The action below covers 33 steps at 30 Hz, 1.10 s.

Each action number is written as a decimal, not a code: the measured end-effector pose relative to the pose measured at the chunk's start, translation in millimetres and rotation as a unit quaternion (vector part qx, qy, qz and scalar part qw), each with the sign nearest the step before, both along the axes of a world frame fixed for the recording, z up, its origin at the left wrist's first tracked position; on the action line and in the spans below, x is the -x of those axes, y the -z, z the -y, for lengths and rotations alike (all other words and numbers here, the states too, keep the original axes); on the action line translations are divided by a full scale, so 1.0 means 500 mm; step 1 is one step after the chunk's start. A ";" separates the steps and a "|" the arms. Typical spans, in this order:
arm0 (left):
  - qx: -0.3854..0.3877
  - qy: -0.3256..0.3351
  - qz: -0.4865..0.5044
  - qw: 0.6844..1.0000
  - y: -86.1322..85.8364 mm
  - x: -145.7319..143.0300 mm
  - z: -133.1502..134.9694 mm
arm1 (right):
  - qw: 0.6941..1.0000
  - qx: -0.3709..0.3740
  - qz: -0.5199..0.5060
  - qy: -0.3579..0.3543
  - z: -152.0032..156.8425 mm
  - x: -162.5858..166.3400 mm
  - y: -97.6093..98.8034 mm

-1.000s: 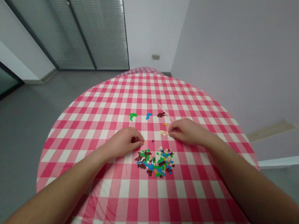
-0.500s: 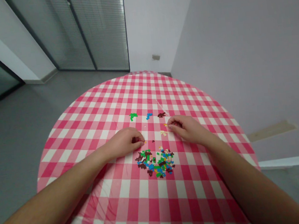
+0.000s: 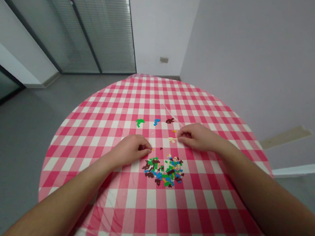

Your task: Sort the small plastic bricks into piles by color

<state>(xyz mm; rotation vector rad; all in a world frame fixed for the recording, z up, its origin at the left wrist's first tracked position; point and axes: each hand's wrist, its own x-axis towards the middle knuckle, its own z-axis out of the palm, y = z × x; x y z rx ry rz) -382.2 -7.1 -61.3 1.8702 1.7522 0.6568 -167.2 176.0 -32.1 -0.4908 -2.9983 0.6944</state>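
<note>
Dozens of tiny plastic pieces lay in a mixed pile (image 3: 166, 175) of green, blue, brown, yellow and white on the worktop (image 3: 168, 215), which wore a red-and-white checked cloth (image 3: 111, 115). Taking that pile as the hub of a clock with twelve at the far edge, a green cluster (image 3: 139, 122) sat at eleven, a blue cluster (image 3: 157, 122) at twelve and a brown cluster (image 3: 169, 120) between twelve and one, the three apart from each other in a row.

The left hand (image 3: 132, 149) rested between ten and eleven, fingers curled and thumb close to the index fingertip. A small orange piece (image 3: 152, 149) showed right at those tips; whether it was gripped could not be told. A lone dark brown piece (image 3: 161, 148) lay near it, at twelve.

The right hand (image 3: 196, 138) was at two, its thumb and forefinger drawn near each other beside some cream pieces (image 3: 172, 139) at one. Whether it pinched one of them was too small to tell. Just beyond, also towards one, were a few yellow pieces (image 3: 174, 131).

Farther out, a glass partition (image 3: 110, 32) stood at eleven and a plain wall (image 3: 163, 19) at twelve.
</note>
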 end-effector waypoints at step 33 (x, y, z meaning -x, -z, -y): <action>-0.047 -0.142 0.191 0.970 0.003 -0.063 -0.008 | 0.970 -0.017 -0.243 0.024 0.084 0.028 0.025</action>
